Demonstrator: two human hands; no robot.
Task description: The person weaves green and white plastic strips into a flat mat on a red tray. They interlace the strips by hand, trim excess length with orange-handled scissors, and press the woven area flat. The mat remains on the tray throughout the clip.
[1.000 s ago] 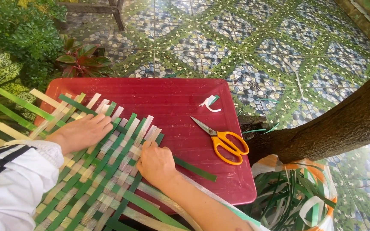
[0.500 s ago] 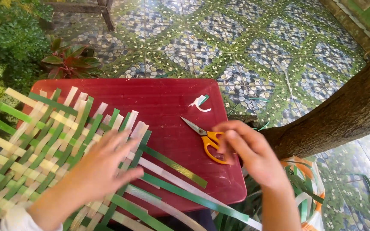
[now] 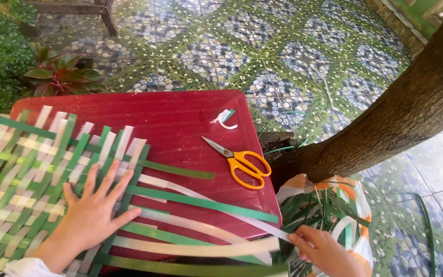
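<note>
A woven mat of green and cream strips (image 3: 26, 174) lies on the left half of a red plastic table (image 3: 170, 118). My left hand (image 3: 96, 208) rests flat on the mat's right edge, fingers spread. Loose strip ends (image 3: 201, 202) run out from the mat toward the table's near right corner. My right hand (image 3: 326, 251) is below that corner, fingers closed on the end of a cream strip, beside a bag of strips (image 3: 334, 205). Orange-handled scissors (image 3: 242, 161) lie closed on the table between the two hands.
A small cut scrap of strip (image 3: 224, 118) lies near the table's far right. A thick tree trunk (image 3: 385, 118) leans across the right side. Patterned pebble tiles (image 3: 262, 46) cover the ground beyond. Leafy plants (image 3: 52, 74) stand at the far left.
My right hand left the mat, passed over the scissors, and dropped to the table's near right corner onto a strip end. My left hand shifted right along the mat and spread flat.
</note>
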